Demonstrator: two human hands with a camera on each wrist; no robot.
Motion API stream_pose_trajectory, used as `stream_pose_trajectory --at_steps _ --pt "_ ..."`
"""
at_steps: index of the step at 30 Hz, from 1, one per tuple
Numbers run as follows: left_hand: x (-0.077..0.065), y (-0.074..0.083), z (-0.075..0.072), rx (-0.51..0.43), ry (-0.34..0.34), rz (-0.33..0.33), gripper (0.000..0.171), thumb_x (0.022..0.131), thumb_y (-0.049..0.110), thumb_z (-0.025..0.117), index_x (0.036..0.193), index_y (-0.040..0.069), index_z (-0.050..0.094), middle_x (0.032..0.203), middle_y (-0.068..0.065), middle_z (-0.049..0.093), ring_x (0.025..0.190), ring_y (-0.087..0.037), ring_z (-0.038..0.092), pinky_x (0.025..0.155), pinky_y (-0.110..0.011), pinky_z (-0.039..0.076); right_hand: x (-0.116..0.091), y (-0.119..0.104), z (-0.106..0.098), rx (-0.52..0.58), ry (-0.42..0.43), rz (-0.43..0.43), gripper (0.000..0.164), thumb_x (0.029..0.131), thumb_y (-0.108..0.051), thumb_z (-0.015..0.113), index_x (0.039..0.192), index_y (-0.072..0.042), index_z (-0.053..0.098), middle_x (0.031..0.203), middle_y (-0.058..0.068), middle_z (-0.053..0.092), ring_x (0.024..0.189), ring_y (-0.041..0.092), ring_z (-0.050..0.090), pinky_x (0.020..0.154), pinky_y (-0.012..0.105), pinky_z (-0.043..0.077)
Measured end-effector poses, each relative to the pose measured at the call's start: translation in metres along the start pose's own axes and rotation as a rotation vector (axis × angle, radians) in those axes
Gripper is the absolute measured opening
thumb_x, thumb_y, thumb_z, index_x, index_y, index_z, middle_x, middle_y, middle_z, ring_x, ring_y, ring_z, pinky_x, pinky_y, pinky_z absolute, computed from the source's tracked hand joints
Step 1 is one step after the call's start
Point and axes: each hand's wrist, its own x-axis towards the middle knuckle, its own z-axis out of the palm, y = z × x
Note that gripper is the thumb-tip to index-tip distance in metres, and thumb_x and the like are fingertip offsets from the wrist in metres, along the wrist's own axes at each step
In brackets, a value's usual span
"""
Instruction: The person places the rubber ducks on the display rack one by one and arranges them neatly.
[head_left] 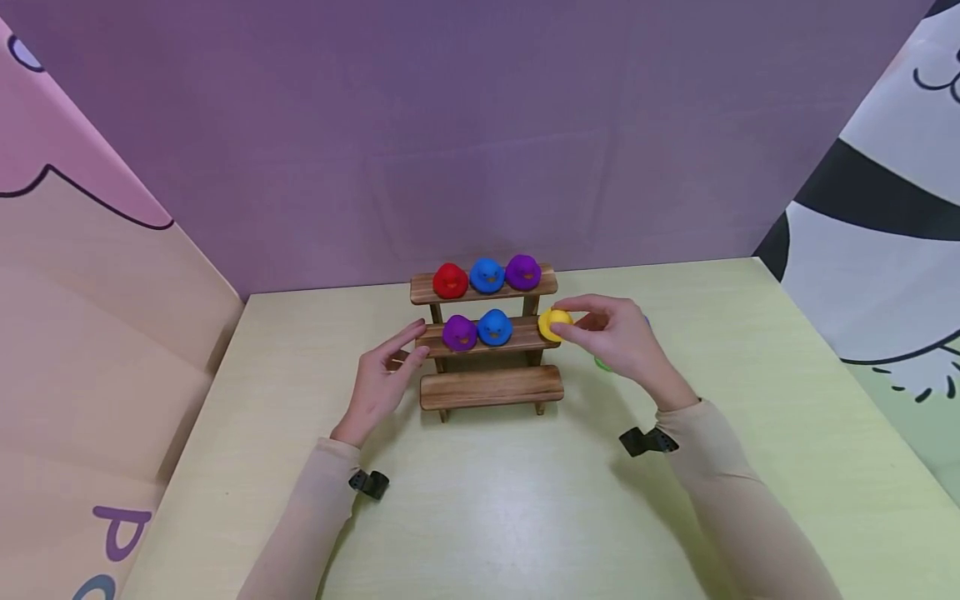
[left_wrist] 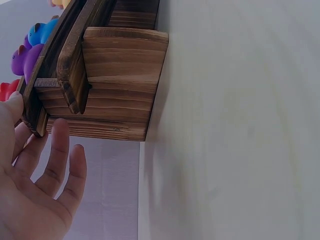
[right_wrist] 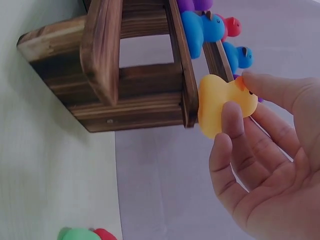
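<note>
A three-tier wooden stand (head_left: 491, 388) stands on the table. My right hand (head_left: 618, 337) pinches a yellow rubber duck (head_left: 550, 324) between thumb and fingers at the right end of the middle tier; the right wrist view shows the duck (right_wrist: 212, 105) against the plank's end. With thumb and fingers on either edge, my left hand (head_left: 381, 385) holds the left end of that tier. A purple duck (head_left: 459, 333) and a blue duck (head_left: 495, 328) sit on the middle tier. Above them are a red duck (head_left: 450, 282), another blue duck (head_left: 487, 276) and another purple duck (head_left: 523, 272).
Partly hidden behind my right hand, a green toy (head_left: 603, 364) lies on the table (head_left: 480, 517). Beside it in the right wrist view is a red toy (right_wrist: 105, 234). A purple cloth wall (head_left: 480, 142) rises behind the stand, with printed panels at both sides.
</note>
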Motion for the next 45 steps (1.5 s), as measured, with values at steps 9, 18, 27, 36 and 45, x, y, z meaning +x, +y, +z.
stream_pose_trajectory --at_steps 9,18,27,36,45 --pt "-0.001 0.001 0.000 0.002 -0.002 0.004 0.042 0.106 0.021 0.069 0.146 0.013 0.066 0.157 -0.002 0.060 0.095 -0.029 0.070 0.084 -0.022 0.057 0.005 -0.006 0.014 -0.009 -0.020 -0.011 0.036 0.095 -0.031 0.082 0.126 -0.014 0.078 0.112 0.010 0.079 0.090 0.027 0.073 0.070 0.033 0.056" --pt "-0.002 0.000 -0.001 0.003 -0.004 0.007 0.042 0.106 0.021 0.069 0.146 0.012 0.066 0.157 -0.002 0.060 0.095 -0.029 0.071 0.084 -0.021 0.057 0.008 -0.011 0.022 -0.022 -0.033 -0.031 0.036 0.096 -0.035 0.082 0.127 -0.017 0.079 0.114 0.008 0.079 0.091 0.025 0.071 0.072 0.033 0.054" --pt "-0.002 -0.002 -0.002 0.011 -0.005 0.022 0.042 0.106 0.022 0.069 0.147 0.014 0.066 0.157 -0.002 0.061 0.095 -0.029 0.072 0.084 -0.021 0.057 0.009 -0.011 0.027 0.005 -0.049 -0.032 0.035 0.095 -0.036 0.082 0.125 -0.018 0.079 0.116 0.007 0.078 0.092 0.026 0.071 0.074 0.035 0.055" --pt "-0.004 -0.002 -0.002 0.016 0.004 0.029 0.041 0.106 0.021 0.069 0.146 0.014 0.067 0.156 -0.002 0.062 0.093 -0.024 0.071 0.085 -0.028 0.059 0.009 -0.012 0.028 0.002 -0.047 -0.020 0.035 0.094 -0.036 0.083 0.124 -0.020 0.079 0.116 0.006 0.078 0.093 0.025 0.072 0.074 0.035 0.056" --pt "-0.004 0.001 -0.002 0.013 0.012 0.025 0.041 0.105 0.020 0.070 0.145 0.012 0.067 0.155 -0.003 0.062 0.091 -0.017 0.068 0.083 -0.028 0.059 0.008 -0.016 0.028 0.019 -0.062 -0.012 0.035 0.094 -0.034 0.083 0.126 -0.018 0.079 0.116 0.008 0.078 0.094 0.026 0.072 0.075 0.035 0.056"
